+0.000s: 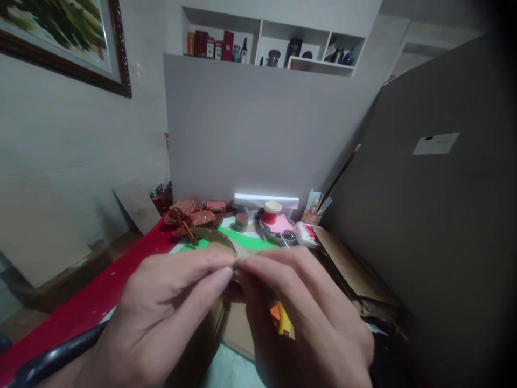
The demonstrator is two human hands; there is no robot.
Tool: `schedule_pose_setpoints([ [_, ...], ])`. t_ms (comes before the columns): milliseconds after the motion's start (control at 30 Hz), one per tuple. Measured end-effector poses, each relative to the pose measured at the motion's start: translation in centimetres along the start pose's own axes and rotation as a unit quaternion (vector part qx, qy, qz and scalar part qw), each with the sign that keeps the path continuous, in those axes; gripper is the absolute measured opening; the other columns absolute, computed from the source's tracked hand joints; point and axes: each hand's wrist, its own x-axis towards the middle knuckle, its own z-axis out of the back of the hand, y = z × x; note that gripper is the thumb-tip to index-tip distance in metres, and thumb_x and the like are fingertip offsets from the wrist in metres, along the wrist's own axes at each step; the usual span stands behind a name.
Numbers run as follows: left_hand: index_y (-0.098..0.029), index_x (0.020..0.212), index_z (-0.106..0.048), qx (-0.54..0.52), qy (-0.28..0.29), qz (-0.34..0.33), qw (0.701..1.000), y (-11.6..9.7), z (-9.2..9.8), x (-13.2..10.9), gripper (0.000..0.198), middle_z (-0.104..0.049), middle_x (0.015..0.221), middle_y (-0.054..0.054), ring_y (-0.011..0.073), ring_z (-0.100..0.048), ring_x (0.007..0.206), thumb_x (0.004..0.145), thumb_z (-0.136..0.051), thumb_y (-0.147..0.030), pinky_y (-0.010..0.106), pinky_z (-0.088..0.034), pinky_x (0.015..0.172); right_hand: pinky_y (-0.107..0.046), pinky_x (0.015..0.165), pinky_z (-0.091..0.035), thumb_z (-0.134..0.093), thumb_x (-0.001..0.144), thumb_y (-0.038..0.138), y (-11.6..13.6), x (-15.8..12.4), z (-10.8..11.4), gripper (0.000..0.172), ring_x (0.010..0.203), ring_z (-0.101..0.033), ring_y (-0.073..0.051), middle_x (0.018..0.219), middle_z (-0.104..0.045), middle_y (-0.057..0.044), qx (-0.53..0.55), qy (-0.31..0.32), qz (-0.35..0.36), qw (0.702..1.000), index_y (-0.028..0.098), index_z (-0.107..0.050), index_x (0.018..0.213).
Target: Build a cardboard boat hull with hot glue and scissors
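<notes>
Both hands meet in the middle of the view, over the table. My left hand (161, 307) pinches a curved strip of corrugated cardboard (216, 236) between thumb and forefinger. My right hand (311, 307) is closed against the same spot, its fingertips touching the left ones on the strip. The strip arcs away behind the left fingers; its gripped end is hidden. Under the right hand, partly covered, lies a yellow-and-orange tool (285, 321) whose kind I cannot make out. A flat piece of cardboard (238, 331) lies below the hands.
Brown model pieces (197, 215) stand at the back left on a red cloth (109, 280). Behind the hands are green paper (250, 241), a small jar (241, 222), a red-and-white paper cup (272, 212) and a brush holder (311, 216). Stacked cardboard (351, 264) lies right, beside a grey panel (424, 215).
</notes>
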Motion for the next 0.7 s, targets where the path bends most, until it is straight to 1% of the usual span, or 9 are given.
schedule_pose_setpoints([
  [100, -0.054, 0.11, -0.071, 0.064, 0.009, -0.005, 0.998, -0.6, 0.0, -0.2, 0.049, -0.076, 0.089, -0.017, 0.0075, -0.07, 0.075, 0.095, -0.056, -0.009, 0.011, -0.055, 0.07, -0.029, 0.056, -0.047, -0.066, 0.087, 0.004, 0.8, -0.3, 0.0, 0.016, 0.07, -0.062, -0.013, 0.083, -0.069, -0.002, -0.055, 0.015, -0.002, 0.998, 0.016, -0.067, 0.097],
  [167, -0.052, 0.11, -0.071, 0.088, -0.004, -0.023, 0.996, -0.7, -0.1, -0.5, 0.047, -0.078, 0.097, -0.016, 0.0097, -0.072, 0.08, 0.094, -0.058, -0.01, 0.012, -0.056, 0.071, -0.028, 0.058, -0.051, -0.067, 0.087, 0.004, 1.2, -0.5, 0.2, 0.02, 0.072, -0.064, -0.013, 0.088, -0.071, -0.002, -0.055, 0.032, -0.019, 0.998, 0.018, -0.065, 0.101],
  [200, -0.051, 0.111, -0.07, 0.096, -0.01, -0.037, 0.995, -0.7, -0.2, -0.6, 0.047, -0.078, 0.099, -0.015, 0.0099, -0.072, 0.08, 0.094, -0.059, -0.009, 0.013, -0.056, 0.07, -0.027, 0.06, -0.053, -0.067, 0.087, 0.005, 1.3, -0.6, 0.3, 0.02, 0.072, -0.066, -0.012, 0.089, -0.071, -0.002, -0.047, 0.027, -0.035, 0.998, 0.018, -0.064, 0.102],
  [267, -0.049, 0.109, -0.069, 0.113, -0.027, -0.055, 0.992, -0.5, -0.4, -0.8, 0.046, -0.078, 0.093, -0.015, 0.0092, -0.071, 0.074, 0.092, -0.06, -0.007, 0.012, -0.056, 0.067, -0.026, 0.061, -0.054, -0.066, 0.088, 0.006, 1.5, -0.7, 0.3, 0.019, 0.071, -0.066, -0.012, 0.089, -0.069, -0.002, -0.017, 0.018, -0.062, 0.998, 0.02, -0.063, 0.1],
  [333, -0.042, 0.097, -0.069, 0.125, -0.042, -0.061, 0.989, -0.3, -0.6, -0.8, 0.038, -0.074, 0.081, -0.014, 0.0083, -0.068, 0.065, 0.09, -0.061, -0.006, 0.012, -0.054, 0.062, -0.026, 0.061, -0.053, -0.062, 0.087, 0.005, 1.6, -0.8, 0.2, 0.019, 0.072, -0.065, -0.012, 0.088, -0.066, -0.002, 0.021, 0.012, -0.088, 0.996, 0.021, -0.061, 0.097],
  [400, -0.034, 0.082, -0.063, 0.132, -0.054, -0.062, 0.988, -0.3, -0.6, -0.8, 0.029, -0.066, 0.07, -0.012, 0.0079, -0.063, 0.059, 0.089, -0.061, -0.005, 0.013, -0.052, 0.058, -0.025, 0.061, -0.052, -0.06, 0.086, 0.003, 1.5, -0.8, -0.1, 0.018, 0.072, -0.064, -0.012, 0.086, -0.063, -0.002, 0.064, 0.003, -0.114, 0.991, 0.02, -0.06, 0.091],
  [467, -0.029, 0.074, -0.056, 0.126, -0.054, -0.057, 0.989, -0.4, -0.7, -0.8, 0.028, -0.057, 0.063, -0.011, 0.0074, -0.057, 0.053, 0.088, -0.059, -0.004, 0.015, -0.049, 0.054, -0.024, 0.063, -0.052, -0.061, 0.086, 0.004, 1.4, -0.7, -0.3, 0.015, 0.075, -0.064, -0.012, 0.083, -0.062, -0.002, 0.108, -0.001, -0.136, 0.985, 0.019, -0.062, 0.087],
  [567, -0.028, 0.071, -0.056, 0.103, -0.064, -0.066, 0.99, -0.5, -0.7, -0.7, 0.03, -0.051, 0.06, -0.01, 0.0067, -0.051, 0.049, 0.087, -0.057, -0.002, 0.016, -0.046, 0.051, -0.024, 0.064, -0.053, -0.06, 0.09, 0.005, 1.1, -0.6, -0.4, 0.016, 0.075, -0.063, -0.013, 0.078, -0.062, -0.002, 0.176, -0.001, -0.167, 0.97, 0.019, -0.063, 0.082],
  [700, -0.036, 0.082, -0.069, 0.09, -0.1, -0.088, 0.987, -0.1, -1.1, -0.9, 0.033, -0.062, 0.067, -0.01, 0.0105, -0.064, 0.069, 0.086, -0.06, -0.005, 0.017, -0.052, 0.062, -0.023, 0.064, -0.052, -0.057, 0.09, 0.003, 0.7, -0.3, 0.1, 0.019, 0.075, -0.062, -0.013, 0.082, -0.063, -0.002, 0.258, 0.028, -0.23, 0.938, 0.019, -0.063, 0.081],
])
